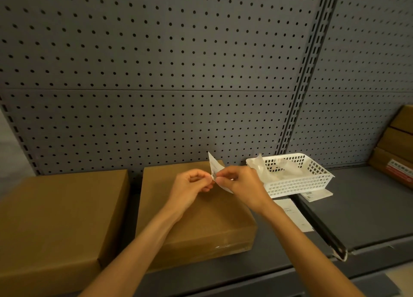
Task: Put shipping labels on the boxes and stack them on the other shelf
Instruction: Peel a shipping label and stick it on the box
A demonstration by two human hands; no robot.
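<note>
I hold a white shipping label (215, 167) up in the air between my two hands, just above the far part of the middle cardboard box (196, 216). My left hand (192, 185) pinches the label's lower edge with curled fingers, and my right hand (240, 181) pinches it from the other side, thumb and fingertips pressed together on the paper, so both hands are clamped on the same label. The label's upper corner stands free and points upward, with small printed marks visible near where my fingers meet; whether the backing is parting from it I cannot tell. The box under my hands lies flat on the grey shelf (257, 265), its top bare brown. A second, larger cardboard box (60, 225) lies to its left, near it with a narrow gap between them. To the right of my hands sits a white plastic basket (299, 180) with a latticed wall, holding crumpled translucent backing sheets (261, 167). A sheet of labels (317, 195) pokes out from under the basket's front, and another white paper sheet (292, 214) lies on the shelf nearer me. Further right, on the neighbouring shelf (362, 211), a stack of cardboard boxes (395, 147) stands at the frame's edge, the lowest one bearing a red-and-white label (400, 170). A grey pegboard panel (156, 73) backs both shelves.
</note>
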